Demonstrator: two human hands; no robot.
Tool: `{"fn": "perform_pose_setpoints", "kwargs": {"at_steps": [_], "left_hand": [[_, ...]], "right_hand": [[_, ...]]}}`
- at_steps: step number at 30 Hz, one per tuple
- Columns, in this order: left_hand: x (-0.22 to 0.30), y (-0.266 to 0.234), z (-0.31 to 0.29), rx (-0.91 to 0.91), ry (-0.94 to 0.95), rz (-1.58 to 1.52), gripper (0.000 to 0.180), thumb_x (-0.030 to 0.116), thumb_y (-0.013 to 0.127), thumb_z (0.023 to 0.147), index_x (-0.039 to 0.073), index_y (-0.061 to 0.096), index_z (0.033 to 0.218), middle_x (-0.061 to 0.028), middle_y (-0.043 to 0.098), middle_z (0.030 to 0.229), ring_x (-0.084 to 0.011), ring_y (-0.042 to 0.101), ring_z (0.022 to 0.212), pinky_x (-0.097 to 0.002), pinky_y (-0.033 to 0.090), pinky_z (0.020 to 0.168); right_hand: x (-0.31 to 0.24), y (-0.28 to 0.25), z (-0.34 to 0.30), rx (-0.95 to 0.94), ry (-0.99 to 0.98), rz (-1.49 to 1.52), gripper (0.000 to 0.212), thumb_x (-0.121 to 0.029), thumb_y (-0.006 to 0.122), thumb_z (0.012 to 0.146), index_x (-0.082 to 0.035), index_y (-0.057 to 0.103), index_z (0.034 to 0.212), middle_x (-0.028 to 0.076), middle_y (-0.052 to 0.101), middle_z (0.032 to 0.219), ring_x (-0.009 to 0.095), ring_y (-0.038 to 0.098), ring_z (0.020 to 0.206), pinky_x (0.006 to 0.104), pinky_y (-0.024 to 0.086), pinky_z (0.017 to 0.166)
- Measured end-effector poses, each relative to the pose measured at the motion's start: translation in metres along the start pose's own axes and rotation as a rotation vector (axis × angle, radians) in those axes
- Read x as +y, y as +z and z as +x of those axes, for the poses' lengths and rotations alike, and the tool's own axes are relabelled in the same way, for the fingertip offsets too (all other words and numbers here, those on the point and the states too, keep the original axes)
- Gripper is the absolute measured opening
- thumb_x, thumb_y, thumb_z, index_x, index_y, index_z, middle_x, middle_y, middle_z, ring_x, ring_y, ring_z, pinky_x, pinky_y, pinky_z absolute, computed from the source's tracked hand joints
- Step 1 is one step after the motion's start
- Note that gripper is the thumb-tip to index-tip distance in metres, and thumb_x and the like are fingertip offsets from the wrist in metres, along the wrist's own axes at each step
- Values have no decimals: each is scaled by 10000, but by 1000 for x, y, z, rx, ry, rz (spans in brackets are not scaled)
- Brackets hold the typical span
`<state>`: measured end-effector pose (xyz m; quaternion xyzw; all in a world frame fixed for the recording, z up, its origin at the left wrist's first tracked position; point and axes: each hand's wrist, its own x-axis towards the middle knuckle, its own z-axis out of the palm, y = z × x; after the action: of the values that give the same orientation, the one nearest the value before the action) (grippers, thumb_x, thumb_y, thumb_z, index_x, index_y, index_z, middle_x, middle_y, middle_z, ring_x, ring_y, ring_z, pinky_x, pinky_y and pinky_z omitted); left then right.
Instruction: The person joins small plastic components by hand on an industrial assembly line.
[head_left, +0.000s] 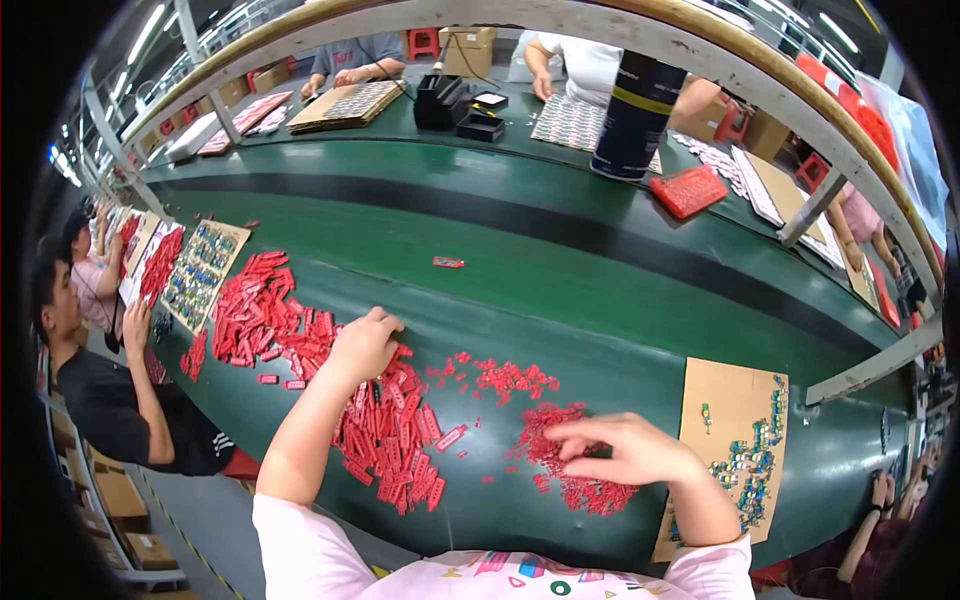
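Observation:
My left hand (364, 347) is over the upper part of a heap of long flat red plastic pieces (392, 440). Its fingers are curled in, and whatever they hold, if anything, is hidden. Above a pile of tiny red parts (590, 493) hovers my right hand (630, 450). Its fingers point left and stand apart, slightly blurred, with nothing visible between them. Between the two hands lie a smaller scatter of tiny red parts (515, 379) and one loose flat red piece (451, 437).
A brown cardboard sheet (705, 430) with small blue-green parts lies right of my right hand. More red pieces (262, 310) spread left toward another cardboard sheet (205, 262) and a co-worker (110, 370). Across the green belt (560, 280) stand a dark canister (636, 115) and a red pouch (689, 191).

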<state>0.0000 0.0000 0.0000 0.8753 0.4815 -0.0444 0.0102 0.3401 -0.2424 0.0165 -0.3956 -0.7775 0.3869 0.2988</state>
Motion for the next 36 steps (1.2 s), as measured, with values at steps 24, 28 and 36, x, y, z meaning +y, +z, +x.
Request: {"fn": "perform_pose_setpoints", "kwargs": {"at_steps": [24, 28, 36], "left_hand": [[71, 17, -12, 22, 126, -106, 306, 62, 626, 808, 49, 649, 1113, -113, 620, 1095, -379, 646, 885, -437, 531, 770], [68, 25, -9, 90, 164, -37, 285, 80, 632, 816, 66, 666, 1099, -112, 637, 1079, -370, 655, 820, -438, 541, 718], [54, 19, -8, 39, 148, -333, 265, 104, 653, 804, 28, 707, 1052, -103, 691, 1092, -338, 659, 945, -371, 523, 826]], "right_hand": [[17, -32, -69, 321, 264, -319, 242, -161, 687, 874, -103, 699, 1108, 23, 725, 905, 238, 689, 800, 349, 536, 669], [21, -46, -122, 528, 382, -465, 207, -156, 690, 871, -89, 709, 1066, 52, 710, 887, 247, 672, 776, 349, 534, 700], [57, -47, -191, 803, 969, -707, 308, -244, 751, 803, -49, 685, 1032, 106, 685, 923, 291, 659, 814, 394, 521, 751]]}}
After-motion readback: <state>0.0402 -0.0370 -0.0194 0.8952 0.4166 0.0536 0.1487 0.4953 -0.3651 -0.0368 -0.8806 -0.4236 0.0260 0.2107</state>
